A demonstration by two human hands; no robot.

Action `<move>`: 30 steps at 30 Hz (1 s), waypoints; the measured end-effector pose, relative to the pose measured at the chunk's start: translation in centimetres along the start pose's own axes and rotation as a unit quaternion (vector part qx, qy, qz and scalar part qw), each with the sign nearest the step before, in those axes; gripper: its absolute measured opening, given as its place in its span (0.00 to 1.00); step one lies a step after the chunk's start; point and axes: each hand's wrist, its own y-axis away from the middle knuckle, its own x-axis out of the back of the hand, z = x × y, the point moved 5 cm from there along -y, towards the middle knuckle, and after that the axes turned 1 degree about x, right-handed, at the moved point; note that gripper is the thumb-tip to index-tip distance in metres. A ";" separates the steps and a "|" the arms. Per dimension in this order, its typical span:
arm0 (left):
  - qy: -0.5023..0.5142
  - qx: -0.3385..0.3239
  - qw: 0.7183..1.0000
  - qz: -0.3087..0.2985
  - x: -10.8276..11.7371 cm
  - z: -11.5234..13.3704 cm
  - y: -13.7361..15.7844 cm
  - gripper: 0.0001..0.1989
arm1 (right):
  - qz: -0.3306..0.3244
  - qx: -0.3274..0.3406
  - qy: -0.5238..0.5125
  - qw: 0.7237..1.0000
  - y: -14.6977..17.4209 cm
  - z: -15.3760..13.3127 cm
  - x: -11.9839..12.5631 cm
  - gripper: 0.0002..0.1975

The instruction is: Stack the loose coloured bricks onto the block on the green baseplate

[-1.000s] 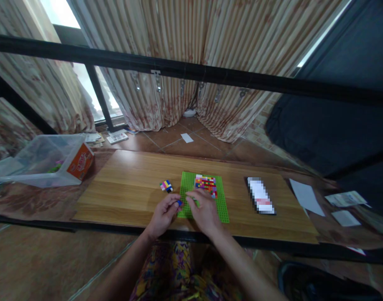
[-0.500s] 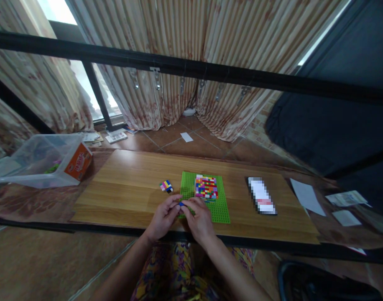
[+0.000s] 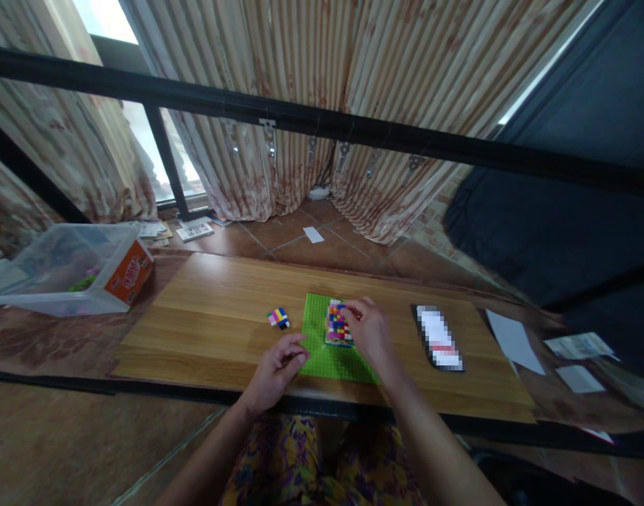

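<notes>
A multicoloured block of toy bricks (image 3: 335, 325) stands on the green baseplate (image 3: 314, 362). My right hand (image 3: 370, 330) reaches over it with thumb and forefinger pinched at its top, on what looks like a small blue brick (image 3: 342, 308). The hand covers the block's right side. At the baseplate's left edge my left hand (image 3: 277, 369) hovers, fingers loosely curled and apart, holding nothing. A small cluster of loose bricks (image 3: 278, 318), in pink, yellow, blue, white and black, lies on the wooden board beyond the left hand.
On the left stands a clear plastic bin (image 3: 84, 270) with an orange label and a few pieces inside. A phone with a blurred screen (image 3: 439, 337) lies right of the baseplate. Papers (image 3: 514, 342) lie farther right. A dark rail (image 3: 301, 121) crosses in front of the curtains.
My hands, together over the blue brick before, are now apart. The right hand has moved up and right onto the brick block; the left stays near the baseplate with nothing in it.
</notes>
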 end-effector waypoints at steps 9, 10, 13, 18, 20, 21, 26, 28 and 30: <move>-0.002 0.005 1.000 0.004 0.0 -0.3 -0.3 0.18 | 0.005 0.039 0.037 0.999 -0.3 -0.3 -1.5 0.12; -0.007 0.002 1.000 0.011 -0.1 -0.2 -0.6 0.18 | 0.011 0.035 0.033 0.999 -0.3 -0.2 -1.5 0.11; -0.044 -0.024 0.998 0.046 -0.5 0.6 -2.0 0.18 | 0.021 0.013 0.010 1.000 -0.4 0.3 -1.6 0.10; -0.131 -0.082 0.986 0.061 -2.6 2.1 -5.1 0.22 | 0.023 -0.004 0.003 1.000 -0.7 0.6 -1.7 0.09; -0.152 -0.089 0.983 0.055 -3.4 2.0 -5.9 0.22 | 0.027 -0.007 0.006 1.000 -0.7 0.6 -1.7 0.09; -0.160 -0.091 0.982 0.052 -3.6 1.9 -6.2 0.22 | 0.029 -0.009 0.005 1.000 -0.7 0.6 -1.6 0.08; -0.191 -0.118 0.974 0.038 -4.2 1.7 -6.6 0.21 | 0.029 -0.010 -0.002 1.000 -0.5 0.6 -1.4 0.09; -0.205 -0.130 0.970 0.031 -4.3 1.9 -6.6 0.21 | 0.031 -0.016 -0.004 0.999 -0.4 0.6 -1.3 0.09; -0.222 -0.134 0.965 0.027 -4.4 2.2 -6.5 0.20 | 0.036 -0.022 -0.008 0.999 -0.5 0.7 -1.2 0.10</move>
